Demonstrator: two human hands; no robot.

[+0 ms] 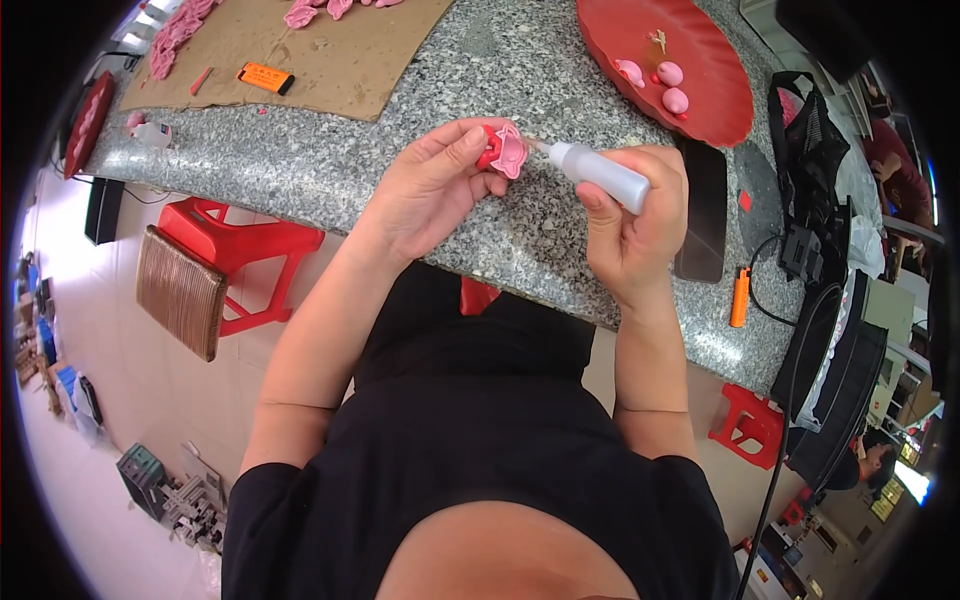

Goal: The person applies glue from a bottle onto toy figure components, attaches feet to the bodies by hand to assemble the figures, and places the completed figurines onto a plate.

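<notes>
Between the thumb and fingers of my left hand [436,180] is a small pink-and-red plastic piece [511,152], its hollow pink side turned to the right. My right hand [640,215] grips a white squeeze bottle [606,174] with a narrow tip. The bottle lies tilted, its tip pointing left and touching or nearly touching the pink piece; I cannot tell which. Both hands are above the speckled granite tabletop [330,170]. Beyond my right hand, a red scalloped tray [640,30] holds several round pink pieces [675,100].
Cardboard [340,70] at the far left bears pink pieces [185,35] and an orange lighter [266,78]. A small white bottle [152,134] stands left. Right of my right hand lie a black phone [703,215], another orange lighter [740,297] and a black mesh bag [810,140]. Red stools [240,245] stand below.
</notes>
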